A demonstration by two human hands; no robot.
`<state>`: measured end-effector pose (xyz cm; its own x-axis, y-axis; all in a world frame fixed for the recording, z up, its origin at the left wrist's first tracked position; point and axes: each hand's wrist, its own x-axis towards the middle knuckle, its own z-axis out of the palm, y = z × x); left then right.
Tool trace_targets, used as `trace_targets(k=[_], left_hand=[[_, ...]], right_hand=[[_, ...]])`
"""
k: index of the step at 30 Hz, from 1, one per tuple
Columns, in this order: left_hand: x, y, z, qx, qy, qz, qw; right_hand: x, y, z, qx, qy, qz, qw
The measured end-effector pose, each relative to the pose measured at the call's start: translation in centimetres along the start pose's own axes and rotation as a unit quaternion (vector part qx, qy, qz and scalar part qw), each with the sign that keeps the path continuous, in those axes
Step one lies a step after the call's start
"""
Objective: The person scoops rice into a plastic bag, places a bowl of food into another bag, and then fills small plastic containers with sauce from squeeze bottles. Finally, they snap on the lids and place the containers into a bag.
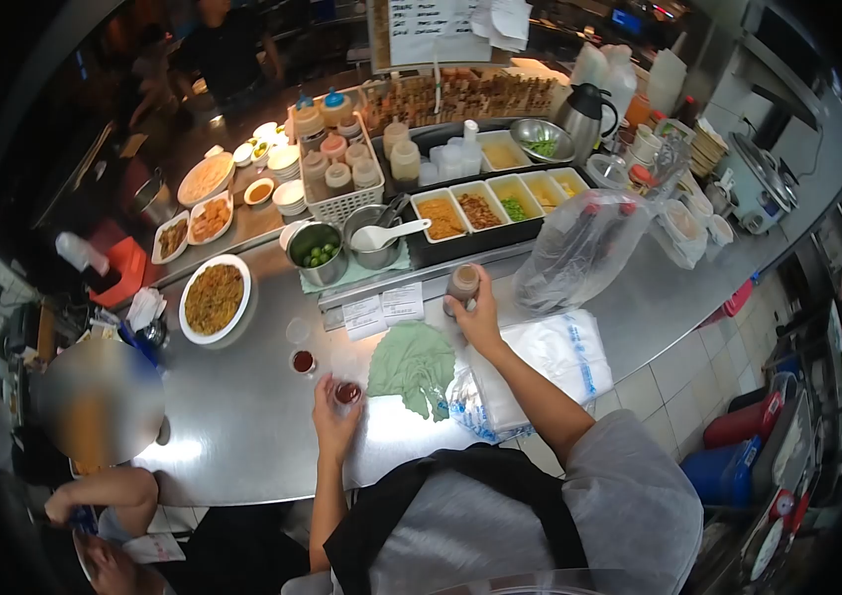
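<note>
My left hand [337,421] is closed around a small clear cup of dark red sauce [347,393], low over the steel counter. Just beyond it stands a second small cup of dark sauce [303,362], with a clear, round lid or cup [298,330] behind that one. My right hand [480,315] grips a small brownish sauce bottle [462,283] near the counter's raised back edge. Between my hands lies a crumpled green cloth [411,367]. Under my right forearm is a stack of white plastic bags [560,362].
A plate of noodles [215,299] sits at left, near a co-worker's arm [109,491]. Along the back are a pot of limes [319,256], a basket of squeeze bottles [336,164], topping containers [480,208] and two paper slips [381,310]. A filled clear bag [579,248] stands right.
</note>
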<state>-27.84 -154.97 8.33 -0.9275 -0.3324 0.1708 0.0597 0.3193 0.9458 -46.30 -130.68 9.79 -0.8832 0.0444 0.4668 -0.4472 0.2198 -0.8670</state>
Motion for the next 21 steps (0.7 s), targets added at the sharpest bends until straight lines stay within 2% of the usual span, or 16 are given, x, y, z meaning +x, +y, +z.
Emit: trace_targets(k=[2,4,5,7,8,9,10,11,13,15,16,17,18,19,20,21], left_hand=[[-1.3,-1.3,0.0,0.0,-0.004,-0.008,1.0],[-1.8,-1.4,0.0,0.009,0.006,-0.02,1.0],[-2.2,-1.4,-0.1,0.008,0.002,-0.017,1.0],[-2.4,-1.3,0.1,0.119,0.03,0.014,0.992],[-2.4,-0.5,0.5,0.136,0.074,0.02,0.988],[-2.4,-0.8,0.8,0.13,0.076,0.022,0.988],[-2.6,-1.2,0.7,0.135,0.07,0.002,0.988],[-2.6,-1.4,0.5,0.142,0.062,-0.017,0.988],[-2.7,-0.2,0.3,0.161,0.077,0.023,0.984],[-2.8,0.6,-0.2,0.103,0.0,-0.079,0.991],[-3.0,0.1,-0.3,0.112,0.017,-0.066,0.991],[-2.9,-0.4,-0.2,0.103,0.004,-0.005,0.995],[-3.3,-0.6,-0.5,0.1,0.008,0.047,0.994],[-2.9,0.0,-0.6,0.161,-0.035,0.043,0.985],[-3.1,0.6,-0.5,0.071,-0.021,0.002,0.997],[-3.7,-0.7,-0.6,0.086,-0.014,-0.024,0.996]], right_hand=[[-0.1,0.2,-0.2,0.004,0.015,-0.011,1.0],[-0.7,-0.9,-0.5,0.014,-0.022,0.069,0.997],[-1.6,-1.7,-0.5,0.012,-0.017,0.067,0.998],[-4.1,-2.8,-0.1,-0.115,0.159,0.077,0.977],[-6.2,-1.1,0.9,-0.028,0.097,0.131,0.986],[-8.3,0.8,2.2,0.057,0.034,0.186,0.98],[-10.1,-1.2,3.4,0.153,-0.058,0.26,0.952],[-11.0,-4.1,4.8,0.248,-0.147,0.328,0.9],[-11.0,-6.1,7.6,0.257,-0.223,0.535,0.773],[-10.8,-5.7,8.9,0.284,-0.264,0.498,0.776],[-10.7,-5.0,9.5,0.307,-0.305,0.461,0.774],[-10.4,-4.2,9.7,0.308,-0.315,0.46,0.771],[-10.4,-3.4,9.9,0.234,-0.391,0.357,0.815],[-10.8,-3.7,10.8,0.168,-0.481,0.238,0.827],[-11.6,-3.9,11.3,0.188,-0.46,0.264,0.827],[-11.9,-4.3,11.3,0.207,-0.442,0.294,0.822]])
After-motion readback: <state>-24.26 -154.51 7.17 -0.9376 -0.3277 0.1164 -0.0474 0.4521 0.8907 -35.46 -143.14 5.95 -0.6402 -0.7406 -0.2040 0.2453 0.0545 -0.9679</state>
